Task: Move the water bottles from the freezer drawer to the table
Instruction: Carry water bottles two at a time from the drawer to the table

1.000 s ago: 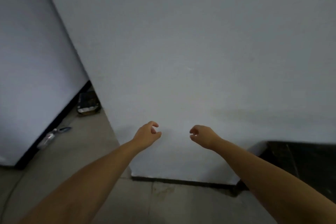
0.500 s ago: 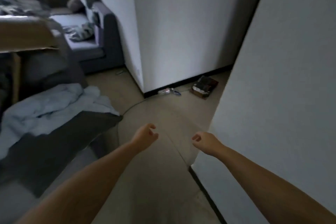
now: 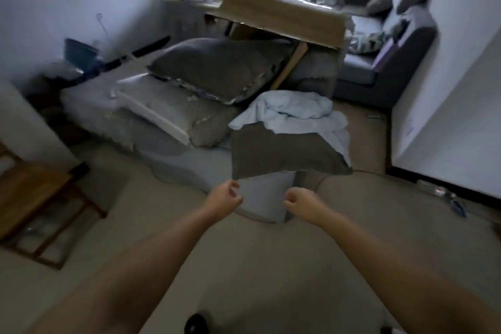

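Cluttered living room, grey cushions point(image 3: 217, 68) piled on floor, left hand point(image 3: 223, 197) and right hand point(image 3: 301, 203) loosely curled, holding nothing

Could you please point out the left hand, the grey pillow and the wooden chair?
left hand point(image 3: 223, 197), head view, on the back of the hand.
grey pillow point(image 3: 217, 65), head view, middle of its top face.
wooden chair point(image 3: 32, 187), head view, on the seat.
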